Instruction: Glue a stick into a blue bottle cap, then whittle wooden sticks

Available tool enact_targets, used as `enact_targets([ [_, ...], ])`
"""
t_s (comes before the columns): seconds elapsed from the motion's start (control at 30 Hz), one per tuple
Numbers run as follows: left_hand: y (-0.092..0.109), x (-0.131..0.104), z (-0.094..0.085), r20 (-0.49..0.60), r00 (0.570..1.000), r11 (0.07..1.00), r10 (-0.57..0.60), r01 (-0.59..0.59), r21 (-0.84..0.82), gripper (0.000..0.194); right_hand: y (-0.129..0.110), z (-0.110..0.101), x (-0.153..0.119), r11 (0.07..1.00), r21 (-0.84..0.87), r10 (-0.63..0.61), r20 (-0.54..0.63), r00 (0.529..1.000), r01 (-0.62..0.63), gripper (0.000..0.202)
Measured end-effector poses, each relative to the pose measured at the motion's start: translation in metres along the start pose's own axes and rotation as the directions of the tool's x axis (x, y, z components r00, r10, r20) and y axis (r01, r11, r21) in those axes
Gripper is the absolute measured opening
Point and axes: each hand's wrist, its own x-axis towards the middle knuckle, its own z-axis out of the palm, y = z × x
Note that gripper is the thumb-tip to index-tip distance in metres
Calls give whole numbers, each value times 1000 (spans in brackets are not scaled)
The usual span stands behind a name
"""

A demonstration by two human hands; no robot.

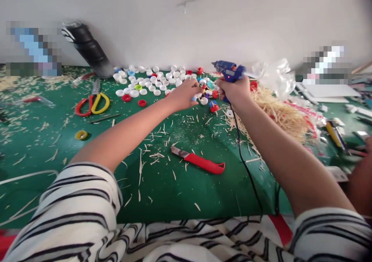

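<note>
My right hand [232, 91] is wrapped round the handle of a blue hot glue gun [228, 69], which has a small red light lit and its nozzle pointing left. A black cord [240, 153] runs from it down to the table's front edge. My left hand [187, 94] reaches in among bottle caps with its fingers curled in; what lies between the fingertips is mostly hidden. A pale blue cap [194, 98] shows just under those fingers. Between the hands sit several coloured caps [214, 107] with short wooden sticks. White bottle caps [157, 87] spread behind my left hand.
A red-handled utility knife [203, 163] lies in front, blade to the left. Scissors [95, 101] and a black bottle [90, 50] are at left. A heap of wood shavings [279, 112], plastic bag [276, 78] and yellow cutter [335, 136] are at right, near another person's hand [362, 176].
</note>
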Motion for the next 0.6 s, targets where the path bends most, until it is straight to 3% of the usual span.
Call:
enact_targets([
  [0.1, -8, 4, 1, 10, 998, 998, -59, 59, 10, 47, 7, 16, 22, 985, -164, -49, -28, 998, 44, 9],
  [0.23, -12, 3, 1, 23, 992, 992, -124, 123, 27, 49, 15, 21, 35, 946, -318, -65, 21, 998, 68, 9],
  [0.43, 2, -5, -8, 157, 971, 981, -180, 166, 96, 46, 21, 16, 32, 918, -376, -87, 118, 989, 126, 10],
  [0.6, 14, -15, -20, 154, 971, 977, -185, 164, 139, 43, 19, 21, 31, 903, -402, -94, 153, 984, 149, 12],
])
